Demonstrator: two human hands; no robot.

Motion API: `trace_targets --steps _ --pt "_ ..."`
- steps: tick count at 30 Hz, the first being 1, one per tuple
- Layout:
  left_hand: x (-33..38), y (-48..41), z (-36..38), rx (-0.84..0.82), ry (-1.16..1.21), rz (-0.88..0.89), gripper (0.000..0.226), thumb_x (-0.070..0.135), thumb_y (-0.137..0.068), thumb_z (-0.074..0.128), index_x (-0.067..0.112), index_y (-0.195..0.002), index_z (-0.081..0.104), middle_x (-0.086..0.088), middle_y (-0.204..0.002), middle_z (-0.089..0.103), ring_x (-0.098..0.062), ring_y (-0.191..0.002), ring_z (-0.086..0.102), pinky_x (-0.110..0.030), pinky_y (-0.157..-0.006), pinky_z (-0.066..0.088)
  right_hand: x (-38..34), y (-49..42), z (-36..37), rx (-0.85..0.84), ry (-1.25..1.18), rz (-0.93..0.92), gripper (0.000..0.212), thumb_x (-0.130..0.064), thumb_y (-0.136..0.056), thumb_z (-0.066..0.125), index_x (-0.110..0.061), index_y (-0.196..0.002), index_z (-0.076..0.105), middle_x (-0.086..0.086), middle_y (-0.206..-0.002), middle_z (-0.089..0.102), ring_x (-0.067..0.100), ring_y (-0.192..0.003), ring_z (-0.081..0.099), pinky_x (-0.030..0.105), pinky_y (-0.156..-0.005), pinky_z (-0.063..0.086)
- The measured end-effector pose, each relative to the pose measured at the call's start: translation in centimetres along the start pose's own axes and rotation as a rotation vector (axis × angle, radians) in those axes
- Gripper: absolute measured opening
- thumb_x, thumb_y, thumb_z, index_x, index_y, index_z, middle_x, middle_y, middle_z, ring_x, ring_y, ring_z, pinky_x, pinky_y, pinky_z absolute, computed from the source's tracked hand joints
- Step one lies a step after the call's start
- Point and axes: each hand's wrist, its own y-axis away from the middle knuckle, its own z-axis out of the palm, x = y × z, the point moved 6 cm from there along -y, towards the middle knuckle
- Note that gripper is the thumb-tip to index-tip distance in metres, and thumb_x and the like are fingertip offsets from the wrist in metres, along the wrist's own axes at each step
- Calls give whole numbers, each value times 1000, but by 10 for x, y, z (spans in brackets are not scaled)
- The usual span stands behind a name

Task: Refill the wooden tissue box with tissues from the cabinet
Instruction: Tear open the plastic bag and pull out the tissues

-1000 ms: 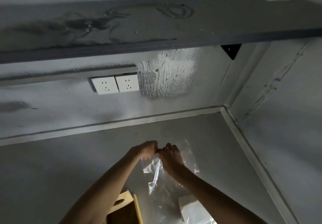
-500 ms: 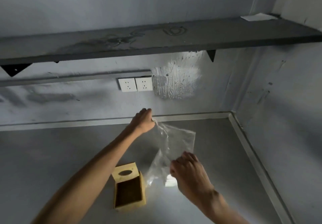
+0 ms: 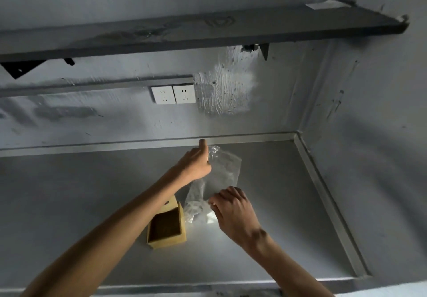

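Wrapper (image 3: 225,169) between both hands' fingers (image 3: 216,201)

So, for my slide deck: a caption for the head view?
Both hands, left hand and right hand, hold a clear plastic wrapper above the wooden tissue box.

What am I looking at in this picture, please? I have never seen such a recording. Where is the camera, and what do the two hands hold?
There is no machine here. A person wears one wide-angle camera on the head, so you look forward and down along their own bare arms.

The left hand lifts the top of a clear plastic wrapper. The right hand pinches the wrapper's lower part. Something white shows beside that hand, perhaps tissues, but I cannot tell for sure.

On the grey counter stands a wooden tissue box. The side facing the camera is open and it looks empty inside.

On the back wall are two white sockets, and above them a dark shelf.
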Motion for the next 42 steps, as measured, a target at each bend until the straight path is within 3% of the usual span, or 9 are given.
trace_targets --steps 6,9,12,15,20,27,31,37,42 --pt "7 22 -9 86 -96 260 36 -3 -86 41 23 -111 37 -9 -94 46 -32 -66 55 -37 -55 36 -9 -5 -5 -54 -51 -56 15 -33 -90 61 -27 -100 69 -10 -99 71 15 -95 62 31 -83 54" --pt "-2 36 11 -102 -197 299 35 -9 -85 38 21 -103 44 -7 -100 40 -24 -63 50 -38 -53 31 -6 3 13 -271 -99 -117 46 -52 -85 59 -28 -123 61 -9 -124 63 15 -117 52 32 -98 46" --pt "-15 38 3 -58 -210 275 37 -10 -87 41 19 -109 50 -8 -107 43 -22 -68 50 -33 -55 31 9 4 15 -283 45 -134 72 -63 -69 65 -29 -131 53 -6 -133 55 24 -121 48 37 -97 46" --pt "-18 36 -11 -110 -259 229 41 -2 -91 42 23 -122 51 -7 -116 42 -22 -75 53 -31 -58 37 22 -6 15 -284 162 -59 71 -30 -54 89 -21 -119 63 0 -112 69 28 -106 62 42 -85 55" --pt "-13 29 -10 -215 -394 207 37 19 -95 43 25 -130 54 -8 -129 44 -29 -101 60 -38 -81 48 18 -24 -2 -206 274 -104 35 0 -44 85 -23 -67 73 -6 -66 70 18 -70 67 28 -63 56" --pt "1 11 -10 -167 -366 260 61 -1 -88 45 28 -142 45 -12 -140 47 -31 -123 53 -40 -98 44 30 -5 -16 -228 265 -58 41 0 -35 85 -25 -64 73 -9 -63 67 12 -64 67 20 -51 52" --pt "13 18 -2 -205 -333 301 54 7 -94 41 29 -144 41 -16 -132 46 -36 -117 55 -41 -91 46 30 19 -22 -277 329 2 39 -5 -29 84 -22 -60 70 -5 -63 67 14 -63 68 26 -44 53" --pt "41 35 7 -249 -339 401 75 -7 -92 44 28 -153 16 -21 -135 40 -33 -104 59 -34 -73 44 -13 -4 -28 -335 91 60 37 4 -79 54 -10 -110 68 7 -109 71 25 -101 66 38 -83 57" --pt "37 28 5 -227 -332 410 73 -9 -93 39 27 -152 17 -17 -129 42 -29 -91 60 -32 -62 40 5 -46 59 -806 210 243 31 -11 -93 55 -1 -123 59 18 -124 63 34 -115 61 41 -95 49"
